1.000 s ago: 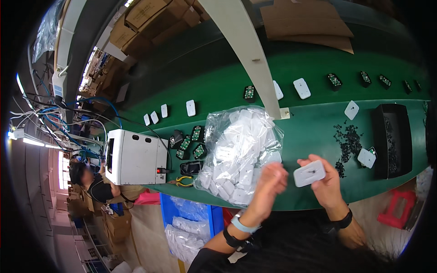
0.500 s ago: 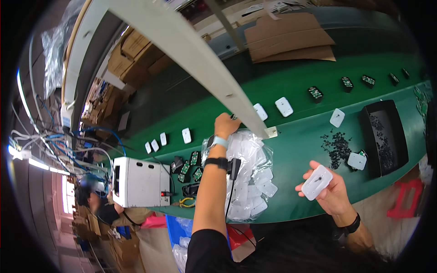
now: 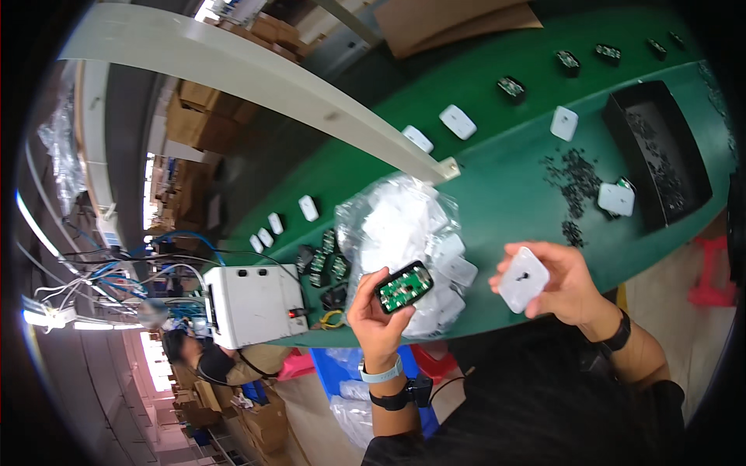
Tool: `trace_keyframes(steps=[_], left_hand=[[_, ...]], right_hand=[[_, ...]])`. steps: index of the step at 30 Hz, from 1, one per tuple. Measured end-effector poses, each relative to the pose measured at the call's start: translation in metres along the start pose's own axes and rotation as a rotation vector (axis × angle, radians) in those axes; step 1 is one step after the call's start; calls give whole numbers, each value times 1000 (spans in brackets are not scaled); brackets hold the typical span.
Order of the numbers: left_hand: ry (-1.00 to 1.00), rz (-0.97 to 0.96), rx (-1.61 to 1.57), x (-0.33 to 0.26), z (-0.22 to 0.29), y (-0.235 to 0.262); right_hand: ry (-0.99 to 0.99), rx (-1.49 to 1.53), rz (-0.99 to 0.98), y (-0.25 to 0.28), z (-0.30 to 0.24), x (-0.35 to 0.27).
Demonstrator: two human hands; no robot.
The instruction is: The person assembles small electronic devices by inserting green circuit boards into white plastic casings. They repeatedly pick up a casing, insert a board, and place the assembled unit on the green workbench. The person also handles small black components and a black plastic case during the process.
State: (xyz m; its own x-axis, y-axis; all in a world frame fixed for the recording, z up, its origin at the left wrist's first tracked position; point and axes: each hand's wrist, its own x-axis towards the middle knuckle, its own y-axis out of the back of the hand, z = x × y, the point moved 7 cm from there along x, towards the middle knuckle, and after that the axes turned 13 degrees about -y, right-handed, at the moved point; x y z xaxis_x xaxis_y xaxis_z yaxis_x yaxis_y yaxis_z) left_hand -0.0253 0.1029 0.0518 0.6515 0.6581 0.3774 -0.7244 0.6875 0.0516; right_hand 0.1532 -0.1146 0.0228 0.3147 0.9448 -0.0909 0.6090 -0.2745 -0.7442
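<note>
I hold a small black part with a green board (image 3: 403,286) face up in my left hand (image 3: 378,311), low in the middle, fingers curled round it so I can see inside. My right hand (image 3: 561,281) grips a white cover (image 3: 523,279) beside it. The bag of white covers (image 3: 404,241) sits just above, close to reach.
</note>
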Motion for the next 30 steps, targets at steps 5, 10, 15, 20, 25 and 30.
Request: trace_keyframes(steps=[5,10,15,20,25,30], left_hand=[[-71,-150,-221,-34,13,-52],[-102,-292,-348,-36,12,-82],[-86,-370,-387,-33,10,-99],[-61,-406,-295,-32,6,-106],[-25,-455,-155,-28,10,-111],[19,-475,-75,-28,8,-112]], right_hand=[[175,-149,7,-6,-4,-14],[311,-359,31,-11,-20,-24],[312,-568,133,-6,-25,-29],[322,-937,231,-10,-31,-31],[306,-1024,222,-11,-22,-28],[276,-1055,222,-11,-18,-25]])
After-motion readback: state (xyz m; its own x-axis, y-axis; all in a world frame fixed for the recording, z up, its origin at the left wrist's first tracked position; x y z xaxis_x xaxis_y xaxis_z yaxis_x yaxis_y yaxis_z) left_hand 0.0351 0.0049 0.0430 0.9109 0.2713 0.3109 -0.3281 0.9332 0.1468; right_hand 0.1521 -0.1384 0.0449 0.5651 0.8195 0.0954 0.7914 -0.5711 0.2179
